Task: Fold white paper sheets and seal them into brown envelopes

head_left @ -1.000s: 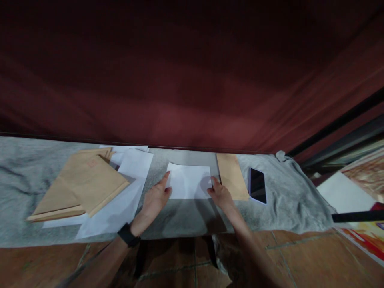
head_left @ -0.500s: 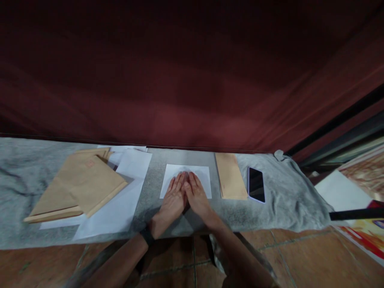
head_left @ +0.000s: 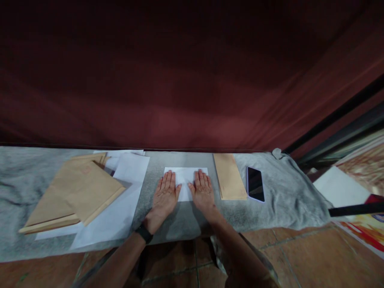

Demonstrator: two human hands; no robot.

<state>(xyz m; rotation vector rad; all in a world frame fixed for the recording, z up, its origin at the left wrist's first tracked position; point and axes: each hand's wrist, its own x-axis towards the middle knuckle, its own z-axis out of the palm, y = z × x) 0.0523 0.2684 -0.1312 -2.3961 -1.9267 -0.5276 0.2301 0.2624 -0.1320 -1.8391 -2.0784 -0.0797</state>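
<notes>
A small white paper [head_left: 185, 185] lies flat on the grey cloth [head_left: 180, 232], in front of my body. My left hand [head_left: 166, 194] rests palm down over its left part, and my right hand [head_left: 203, 193] lies palm down over its right part. Fingers on both hands are stretched out, thumbs pointing towards each other with a gap between them. Neither hand grips anything. Just right of the paper are brown envelopes [head_left: 230, 177], lying flat. Some of the paper's side edges are hidden under my hands.
Larger brown envelopes [head_left: 66, 190] overlap white sheets [head_left: 120, 208] at the left. A phone [head_left: 255, 185] with a dark screen lies right of the narrow envelopes. A dark red curtain [head_left: 192, 100] hangs behind the cloth. A black bar [head_left: 354, 209] crosses at the far right.
My hands have moved apart from the middle of the paper, left hand leftwards and right hand rightwards. More of the paper's middle shows. The view has shifted slightly.
</notes>
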